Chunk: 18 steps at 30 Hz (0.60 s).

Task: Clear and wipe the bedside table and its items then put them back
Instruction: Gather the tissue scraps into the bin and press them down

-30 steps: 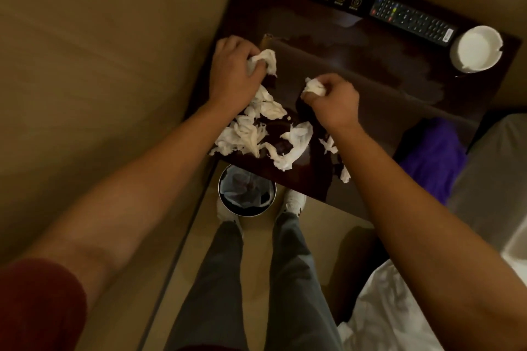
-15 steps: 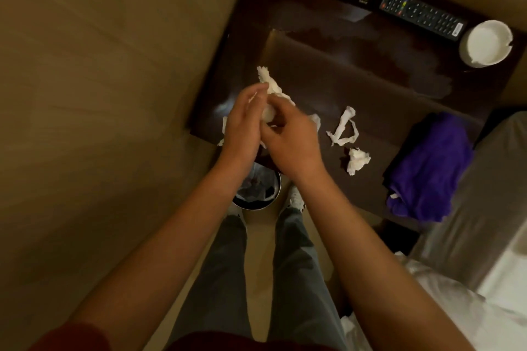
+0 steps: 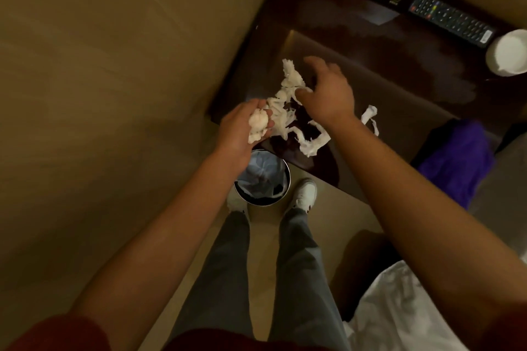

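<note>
Tabletop (image 3: 356,71) tissue (image 3: 288,111) between both hands

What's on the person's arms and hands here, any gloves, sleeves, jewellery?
Both hands are bare: no gloves on the left hand or the right hand, and no rings, watch or wristbands show. The forearms are uncovered. Short dark red sleeves show only at the frame's bottom edge, on the upper arms.

wall (image 3: 114,65) hard left, tabletop (image 3: 356,71) mid open
</note>
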{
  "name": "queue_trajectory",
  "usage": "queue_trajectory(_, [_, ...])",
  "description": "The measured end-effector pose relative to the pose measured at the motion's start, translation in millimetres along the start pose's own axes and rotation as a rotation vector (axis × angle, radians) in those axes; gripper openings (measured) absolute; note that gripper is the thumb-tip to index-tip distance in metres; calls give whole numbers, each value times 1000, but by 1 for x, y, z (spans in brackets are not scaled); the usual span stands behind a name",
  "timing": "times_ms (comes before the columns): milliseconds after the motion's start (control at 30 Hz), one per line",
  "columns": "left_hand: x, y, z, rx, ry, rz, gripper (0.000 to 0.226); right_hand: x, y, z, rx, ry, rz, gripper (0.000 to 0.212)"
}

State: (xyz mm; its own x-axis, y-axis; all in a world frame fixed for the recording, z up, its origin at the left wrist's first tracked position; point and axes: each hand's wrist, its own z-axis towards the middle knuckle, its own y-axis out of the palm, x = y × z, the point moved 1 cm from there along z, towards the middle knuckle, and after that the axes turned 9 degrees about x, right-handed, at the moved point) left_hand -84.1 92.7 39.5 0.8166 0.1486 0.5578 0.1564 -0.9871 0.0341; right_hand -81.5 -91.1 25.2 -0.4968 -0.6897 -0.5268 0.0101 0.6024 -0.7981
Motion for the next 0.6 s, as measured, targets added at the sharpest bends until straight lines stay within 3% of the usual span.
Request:
queue_trajectory(200, [3,-12,2,-16,-47,45,12,-4,24,13,-113,-77,-264,56])
queue_trajectory(400, [6,-16,7,-27,-58,30,14,14,1,17,14,187,-47,39])
queue_trajectory(600, [7,0,8,-37,-86,-21,14,16,-28,1,178,199,207,31])
